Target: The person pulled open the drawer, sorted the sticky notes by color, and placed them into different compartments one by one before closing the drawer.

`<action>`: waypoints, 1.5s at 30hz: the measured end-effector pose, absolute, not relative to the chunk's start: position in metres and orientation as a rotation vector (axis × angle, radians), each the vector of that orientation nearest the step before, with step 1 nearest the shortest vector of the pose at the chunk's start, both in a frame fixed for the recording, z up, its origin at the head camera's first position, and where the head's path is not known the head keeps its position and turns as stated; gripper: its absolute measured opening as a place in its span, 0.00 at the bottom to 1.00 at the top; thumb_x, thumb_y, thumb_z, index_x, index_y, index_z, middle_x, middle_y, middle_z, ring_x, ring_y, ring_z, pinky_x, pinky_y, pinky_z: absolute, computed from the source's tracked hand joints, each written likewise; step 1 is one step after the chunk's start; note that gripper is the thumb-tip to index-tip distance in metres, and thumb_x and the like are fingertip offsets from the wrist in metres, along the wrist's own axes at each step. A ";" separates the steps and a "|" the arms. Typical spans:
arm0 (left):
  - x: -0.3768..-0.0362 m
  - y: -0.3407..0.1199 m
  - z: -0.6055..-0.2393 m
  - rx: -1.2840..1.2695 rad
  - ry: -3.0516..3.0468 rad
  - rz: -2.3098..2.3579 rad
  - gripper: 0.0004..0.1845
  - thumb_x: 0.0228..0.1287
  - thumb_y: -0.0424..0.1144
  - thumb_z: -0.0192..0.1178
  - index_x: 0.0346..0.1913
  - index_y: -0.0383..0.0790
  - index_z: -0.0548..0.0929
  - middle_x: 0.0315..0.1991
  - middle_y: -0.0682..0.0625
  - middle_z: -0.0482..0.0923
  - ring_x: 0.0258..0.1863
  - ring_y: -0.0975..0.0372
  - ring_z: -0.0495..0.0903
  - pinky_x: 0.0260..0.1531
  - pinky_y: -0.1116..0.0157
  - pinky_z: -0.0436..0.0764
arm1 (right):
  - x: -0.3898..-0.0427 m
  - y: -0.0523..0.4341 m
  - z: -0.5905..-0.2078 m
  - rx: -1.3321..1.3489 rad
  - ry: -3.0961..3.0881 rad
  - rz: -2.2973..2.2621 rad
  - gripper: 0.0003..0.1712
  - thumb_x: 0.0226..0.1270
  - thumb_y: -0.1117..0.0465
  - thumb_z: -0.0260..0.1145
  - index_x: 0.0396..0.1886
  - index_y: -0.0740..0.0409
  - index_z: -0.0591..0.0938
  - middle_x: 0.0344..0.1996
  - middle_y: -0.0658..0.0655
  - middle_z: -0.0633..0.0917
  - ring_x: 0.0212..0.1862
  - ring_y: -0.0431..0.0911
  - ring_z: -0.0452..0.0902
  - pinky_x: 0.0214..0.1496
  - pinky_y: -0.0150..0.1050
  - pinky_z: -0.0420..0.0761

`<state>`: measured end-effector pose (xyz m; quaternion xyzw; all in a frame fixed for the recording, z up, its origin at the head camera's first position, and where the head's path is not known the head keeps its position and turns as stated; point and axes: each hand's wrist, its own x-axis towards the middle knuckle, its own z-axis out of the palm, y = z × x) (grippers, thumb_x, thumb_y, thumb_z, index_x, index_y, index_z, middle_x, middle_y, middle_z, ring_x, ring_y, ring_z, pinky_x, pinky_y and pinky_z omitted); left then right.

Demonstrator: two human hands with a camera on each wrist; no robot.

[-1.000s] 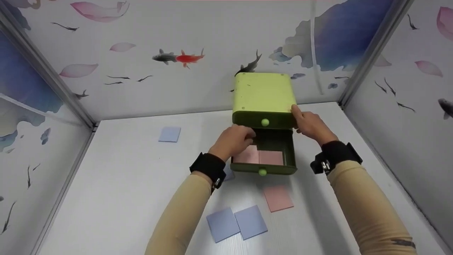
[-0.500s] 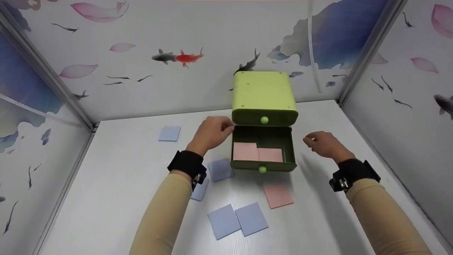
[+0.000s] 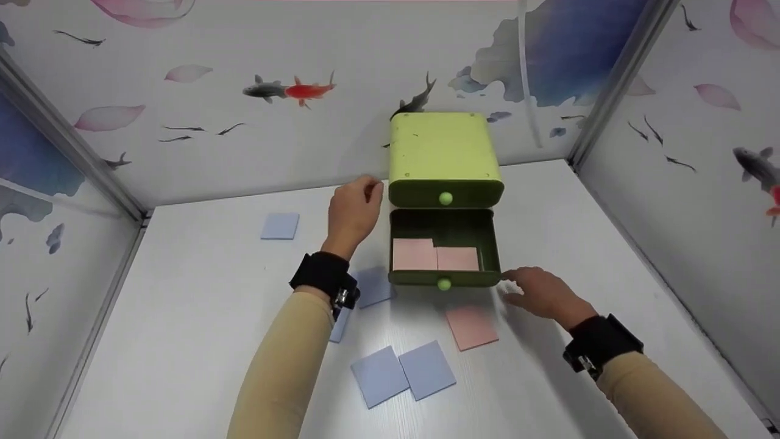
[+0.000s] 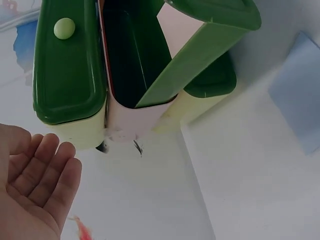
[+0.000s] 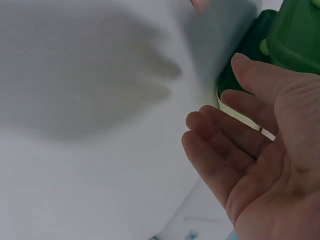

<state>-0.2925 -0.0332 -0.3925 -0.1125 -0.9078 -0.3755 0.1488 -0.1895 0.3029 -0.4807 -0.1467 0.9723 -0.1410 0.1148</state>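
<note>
At frame centre the green drawer unit [image 3: 445, 158] stands with its lower drawer [image 3: 444, 253] pulled out holding pink sheets [image 3: 434, 256], flanked by the empty, loose-fingered left hand [image 3: 352, 210] and right hand [image 3: 537, 291], neither gripping anything.

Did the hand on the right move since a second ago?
Yes. The right hand was touching the top right corner of the green plastic drawer box; now it has come down toward the person, open, beside the front right corner of the pulled-out bottom drawer.
</note>
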 end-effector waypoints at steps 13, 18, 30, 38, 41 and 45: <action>-0.305 -0.019 -0.390 -0.158 -2.653 -1.339 0.20 0.75 0.50 0.50 0.58 0.42 0.82 0.51 0.48 0.84 0.53 0.57 0.81 0.55 0.59 0.77 | -0.165 0.277 -0.517 -0.662 2.837 -0.442 0.32 0.61 0.53 0.71 0.64 0.58 0.76 0.62 0.61 0.79 0.64 0.57 0.74 0.60 0.54 0.77; -0.306 -0.011 -0.391 -0.156 -2.644 -1.312 0.19 0.74 0.50 0.51 0.55 0.43 0.83 0.49 0.48 0.85 0.51 0.58 0.82 0.54 0.60 0.78 | -0.163 0.268 -0.527 -0.813 2.809 -0.389 0.37 0.60 0.50 0.71 0.68 0.56 0.73 0.65 0.57 0.77 0.66 0.53 0.72 0.62 0.51 0.76; -0.309 -0.006 -0.393 -0.128 -2.641 -1.406 0.21 0.73 0.53 0.51 0.55 0.43 0.82 0.49 0.48 0.84 0.48 0.57 0.82 0.50 0.59 0.79 | -0.167 0.250 -0.530 -0.916 2.738 -0.356 0.42 0.53 0.51 0.77 0.67 0.56 0.73 0.64 0.56 0.76 0.66 0.52 0.71 0.65 0.50 0.75; -0.313 -0.008 -0.389 -0.098 -2.693 -1.432 0.25 0.72 0.56 0.51 0.56 0.40 0.82 0.49 0.48 0.85 0.49 0.58 0.82 0.52 0.60 0.79 | -0.171 0.246 -0.524 -0.927 2.726 -0.319 0.46 0.46 0.50 0.80 0.66 0.57 0.74 0.61 0.57 0.76 0.64 0.53 0.72 0.65 0.50 0.74; -0.313 -0.007 -0.389 -0.116 -2.700 -1.429 0.25 0.72 0.56 0.52 0.56 0.40 0.82 0.47 0.47 0.85 0.47 0.58 0.82 0.51 0.60 0.79 | -0.172 0.246 -0.523 -0.919 2.726 -0.297 0.47 0.44 0.49 0.81 0.66 0.56 0.74 0.60 0.57 0.77 0.62 0.53 0.73 0.63 0.50 0.75; -0.312 -0.007 -0.389 -0.120 -2.704 -1.436 0.25 0.72 0.56 0.52 0.56 0.39 0.83 0.47 0.47 0.85 0.46 0.58 0.83 0.51 0.60 0.79 | -0.173 0.246 -0.524 -0.890 2.730 -0.297 0.48 0.41 0.47 0.82 0.65 0.55 0.75 0.58 0.57 0.78 0.60 0.52 0.74 0.63 0.51 0.75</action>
